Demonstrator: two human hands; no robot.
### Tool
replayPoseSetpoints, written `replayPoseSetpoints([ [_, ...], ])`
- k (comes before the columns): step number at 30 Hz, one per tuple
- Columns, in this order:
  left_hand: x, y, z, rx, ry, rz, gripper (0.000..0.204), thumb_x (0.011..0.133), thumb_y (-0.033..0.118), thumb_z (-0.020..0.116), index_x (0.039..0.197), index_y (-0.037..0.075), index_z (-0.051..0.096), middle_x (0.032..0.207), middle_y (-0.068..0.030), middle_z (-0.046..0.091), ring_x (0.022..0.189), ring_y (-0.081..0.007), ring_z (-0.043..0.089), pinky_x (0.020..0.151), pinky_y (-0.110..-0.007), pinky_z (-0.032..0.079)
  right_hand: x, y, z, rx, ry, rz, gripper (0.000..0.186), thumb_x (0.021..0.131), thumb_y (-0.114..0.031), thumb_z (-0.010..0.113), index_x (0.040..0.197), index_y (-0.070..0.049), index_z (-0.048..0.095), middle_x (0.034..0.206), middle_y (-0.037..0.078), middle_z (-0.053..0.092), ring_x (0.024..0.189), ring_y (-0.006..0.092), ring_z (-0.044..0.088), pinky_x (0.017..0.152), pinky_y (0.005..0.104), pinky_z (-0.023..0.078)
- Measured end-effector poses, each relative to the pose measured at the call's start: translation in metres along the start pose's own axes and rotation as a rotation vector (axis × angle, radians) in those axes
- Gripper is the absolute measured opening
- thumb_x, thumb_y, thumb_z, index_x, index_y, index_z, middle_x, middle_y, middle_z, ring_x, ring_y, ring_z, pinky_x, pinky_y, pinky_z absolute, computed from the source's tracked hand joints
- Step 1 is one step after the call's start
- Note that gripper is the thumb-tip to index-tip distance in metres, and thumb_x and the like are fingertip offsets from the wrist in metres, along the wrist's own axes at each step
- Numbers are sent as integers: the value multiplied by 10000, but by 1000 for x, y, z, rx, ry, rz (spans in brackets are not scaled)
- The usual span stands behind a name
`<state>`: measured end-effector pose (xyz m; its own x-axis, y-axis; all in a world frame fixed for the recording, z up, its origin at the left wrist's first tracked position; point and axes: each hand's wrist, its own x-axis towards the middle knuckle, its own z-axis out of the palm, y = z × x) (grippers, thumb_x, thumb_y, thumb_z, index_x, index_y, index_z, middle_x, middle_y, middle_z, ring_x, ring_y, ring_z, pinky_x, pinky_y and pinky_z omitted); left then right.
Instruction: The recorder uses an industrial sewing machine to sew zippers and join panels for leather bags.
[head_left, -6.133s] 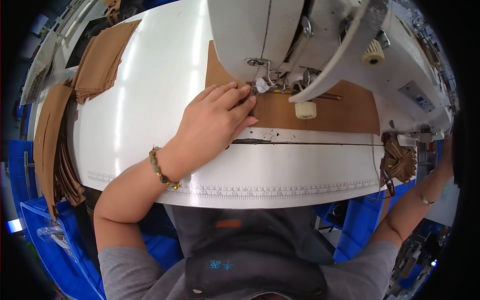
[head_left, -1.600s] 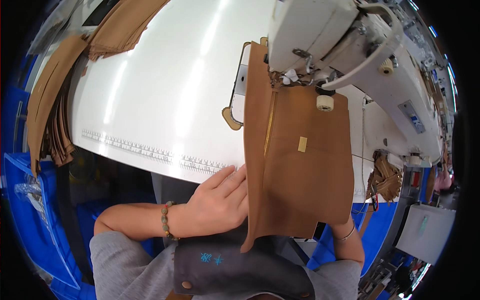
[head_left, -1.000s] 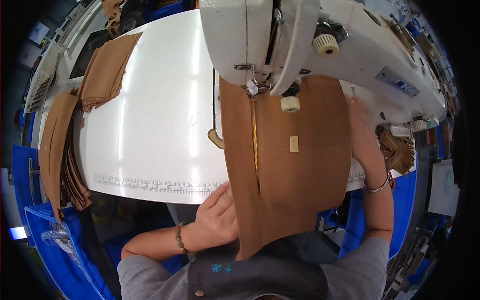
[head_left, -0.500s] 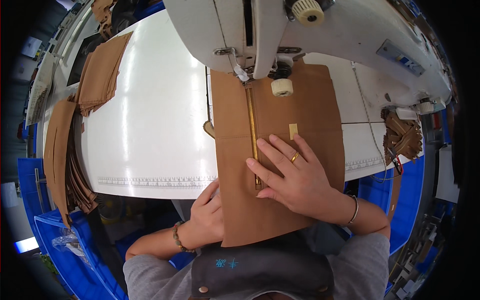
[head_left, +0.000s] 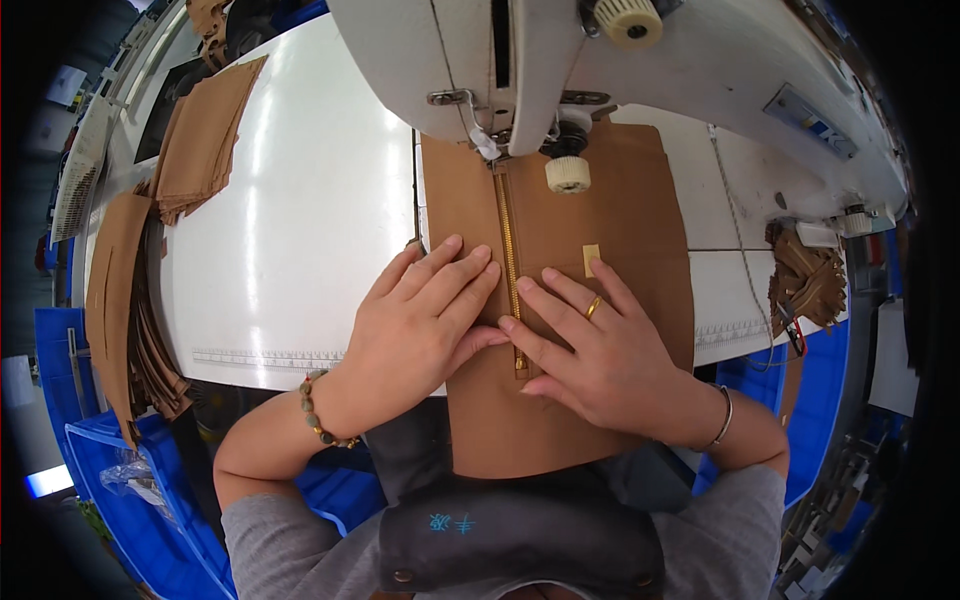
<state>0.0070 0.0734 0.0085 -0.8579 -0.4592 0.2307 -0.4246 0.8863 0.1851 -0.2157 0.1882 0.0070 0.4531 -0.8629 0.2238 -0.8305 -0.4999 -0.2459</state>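
Note:
A brown leather panel (head_left: 640,200) with a gold zipper (head_left: 510,250) and a small pale-yellow tab (head_left: 591,258) lies under the head of a white sewing machine (head_left: 680,70), its near part reaching past the table edge. My left hand (head_left: 420,325) rests open on the panel, fingertips just left of the zipper, thumb reaching toward it. Opposite it, my right hand (head_left: 590,350) lies open with fingers spread over the panel from the zipper to the tab.
Stacked brown pieces (head_left: 205,130) and hanging brown strips (head_left: 115,310) sit at the left of the white table (head_left: 290,200). A bundle of brown scraps (head_left: 805,270) with red-handled snips (head_left: 796,335) is at the right. Blue bins (head_left: 140,500) stand below the table.
My left hand has risen from the panel's near left edge onto its top beside the zipper. My right hand came from the panel's right edge onto it and now stays nearly still.

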Motion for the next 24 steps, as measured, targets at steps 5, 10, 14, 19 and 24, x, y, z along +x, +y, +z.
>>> replayPoseSetpoints([
  [5,7,-11,1,16,34,73,523,819,366,819,1244,71,740,1272,-60,713,1223,-274,658,1089,-470,509,26,39,-11,46,-12,-53,520,863,-426,774,1217,-52,698,1265,119,667,1264,288,606,1108,530,469],
  [10,22,-32,1,-78,55,174,478,751,352,859,1122,63,774,1165,-53,732,1124,-266,678,1014,-438,563,54,67,-8,-8,88,-6,646,780,-479,824,1234,-45,674,1216,100,664,1227,284,614,1116,488,457],
  [14,28,-35,5,-180,7,60,655,692,385,882,1228,46,719,1267,-92,693,1151,-310,666,1016,-417,563,57,69,-10,49,-14,1,784,743,-564,816,1306,-33,685,1426,140,632,1300,367,588,1113,481,452],
  [19,32,-32,12,-174,115,-30,881,683,448,870,1392,-2,606,1450,-152,612,1328,-384,598,1106,-445,515,56,70,-8,43,-22,-10,813,729,-574,810,1313,-23,680,1426,144,631,1327,365,573,1119,483,444],
  [24,33,-33,8,-127,-6,-16,932,696,460,858,1435,-26,564,1505,-172,577,1400,-396,545,1145,-454,483,54,70,-1,14,71,-37,769,679,-557,844,1235,-57,664,1305,124,642,1306,320,569,1162,525,413],
])
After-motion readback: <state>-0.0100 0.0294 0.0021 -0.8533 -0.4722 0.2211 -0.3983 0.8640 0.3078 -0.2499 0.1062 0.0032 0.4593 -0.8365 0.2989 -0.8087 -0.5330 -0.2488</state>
